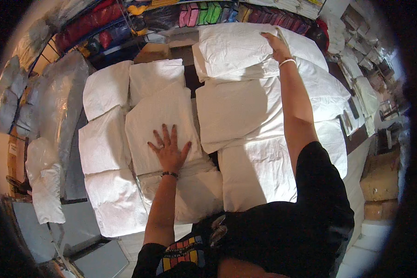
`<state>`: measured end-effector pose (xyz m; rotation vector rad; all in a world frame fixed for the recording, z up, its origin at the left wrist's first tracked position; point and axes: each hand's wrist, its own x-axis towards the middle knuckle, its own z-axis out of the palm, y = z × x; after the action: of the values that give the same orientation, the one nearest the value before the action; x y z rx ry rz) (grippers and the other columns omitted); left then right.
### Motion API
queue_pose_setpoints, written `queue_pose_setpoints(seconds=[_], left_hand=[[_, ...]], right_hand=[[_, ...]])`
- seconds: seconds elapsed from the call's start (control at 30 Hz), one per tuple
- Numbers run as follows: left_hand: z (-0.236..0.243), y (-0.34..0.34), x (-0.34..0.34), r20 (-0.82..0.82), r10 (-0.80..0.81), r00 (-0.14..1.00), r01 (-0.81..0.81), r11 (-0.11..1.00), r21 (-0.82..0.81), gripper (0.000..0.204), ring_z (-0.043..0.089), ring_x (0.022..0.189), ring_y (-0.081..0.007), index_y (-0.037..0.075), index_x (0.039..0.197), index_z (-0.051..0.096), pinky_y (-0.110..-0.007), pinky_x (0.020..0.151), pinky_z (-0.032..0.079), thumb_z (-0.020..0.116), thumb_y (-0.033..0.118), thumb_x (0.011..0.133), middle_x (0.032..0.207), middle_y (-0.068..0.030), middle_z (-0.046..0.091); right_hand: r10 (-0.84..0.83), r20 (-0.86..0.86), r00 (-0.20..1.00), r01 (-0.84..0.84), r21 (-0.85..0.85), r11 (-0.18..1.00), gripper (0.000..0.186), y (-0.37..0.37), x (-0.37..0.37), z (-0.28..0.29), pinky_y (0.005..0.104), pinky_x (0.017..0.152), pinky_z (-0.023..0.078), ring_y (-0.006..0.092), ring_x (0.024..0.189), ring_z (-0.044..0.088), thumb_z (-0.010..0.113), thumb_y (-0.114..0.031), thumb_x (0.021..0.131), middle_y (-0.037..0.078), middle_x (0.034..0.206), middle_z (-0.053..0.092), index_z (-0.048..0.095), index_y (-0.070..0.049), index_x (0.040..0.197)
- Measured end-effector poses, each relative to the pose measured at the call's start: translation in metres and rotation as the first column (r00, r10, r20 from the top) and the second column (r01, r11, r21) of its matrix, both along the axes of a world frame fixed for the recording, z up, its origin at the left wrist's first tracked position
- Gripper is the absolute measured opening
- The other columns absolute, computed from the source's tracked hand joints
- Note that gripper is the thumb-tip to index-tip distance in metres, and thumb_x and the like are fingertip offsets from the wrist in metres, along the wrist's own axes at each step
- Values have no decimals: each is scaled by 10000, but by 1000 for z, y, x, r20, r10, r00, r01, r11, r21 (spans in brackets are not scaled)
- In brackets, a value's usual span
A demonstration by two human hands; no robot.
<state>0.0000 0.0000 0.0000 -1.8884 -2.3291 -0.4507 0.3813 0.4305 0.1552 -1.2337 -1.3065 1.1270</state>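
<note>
Folded white cloth bundles (231, 109) lie in stacks on a dark surface in front of me. My left hand (170, 147) rests palm down on the middle bundle (153, 116), its fingers spread and a dark bracelet at the wrist. My right arm stretches toward the far side, where my right hand (278, 46), with a pale band at the wrist, grips the fold of the top rear bundle (227, 48). Some of its fingers are partly hidden by the cloth.
Shelves of colourful packaged goods (208, 14) run along the back. Plastic-wrapped bundles (60, 111) stand at left, above grey panels (55, 222). Cardboard boxes (380, 178) and more pale stacks (359, 92) line the right side.
</note>
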Motion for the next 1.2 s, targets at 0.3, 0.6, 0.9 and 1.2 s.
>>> queue_pose_setpoints(seconds=[0.3,0.6,0.9,1.2], left_hand=[[-4,-5,-4,48,-31,998,30,999,18,856,102,1522,-438,208,1547,379,-729,1136,-9,601,655,852,1660,-100,218],[81,12,-53,728,-597,336,177,800,574,1204,199,1518,-284,42,1589,118,-478,1207,256,857,467,739,1645,-167,203],[146,-40,-31,850,-500,167,538,769,346,584,656,1124,-211,25,1307,569,-387,865,585,836,95,793,1177,-104,692],[229,99,-90,797,-491,-352,0,852,524,399,599,1162,-220,18,1283,590,-379,1051,462,704,209,952,1246,-61,646]], right_hand=[[142,-61,988,-112,351,930,359,-96,-62,41,285,817,485,163,885,644,769,-217,772,56,1000,717,709,6,1047],[522,660,540,-798,206,566,550,-230,-94,199,278,929,490,114,1047,614,811,-59,727,30,1139,685,647,2,1248],[560,790,248,-945,71,319,319,-261,-179,159,286,849,485,135,949,591,802,-99,801,44,1026,665,651,12,1059],[-39,695,718,-382,440,813,335,-316,-75,34,368,954,496,343,1106,663,739,-174,877,177,1161,695,654,-16,1160]])
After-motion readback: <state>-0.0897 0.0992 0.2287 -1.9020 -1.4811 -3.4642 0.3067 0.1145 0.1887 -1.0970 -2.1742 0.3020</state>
